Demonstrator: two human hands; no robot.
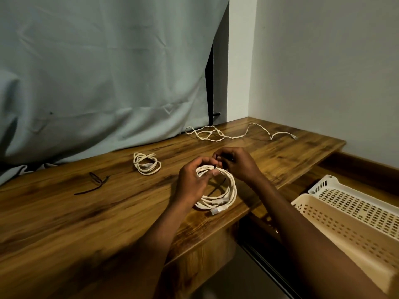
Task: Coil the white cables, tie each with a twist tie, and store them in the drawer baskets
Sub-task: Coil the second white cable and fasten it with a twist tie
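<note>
A grey curtain (97, 72) hangs behind a wooden counter (64, 223), where two perforated baskets, one beige (336, 231) and one white (362, 203), sit in an open drawer at right. At the counter's front edge, the left hand (192, 182) grips a coiled white cable (218, 190) at its top, while the right hand (235, 161) pinches a dark twist tie (216, 167) against the coil. An uncoiled cable (233, 133) sprawls at the rear, a tied coil (146, 163) rests left of the hands, and spare ties (92, 184) lie farther left.
</note>
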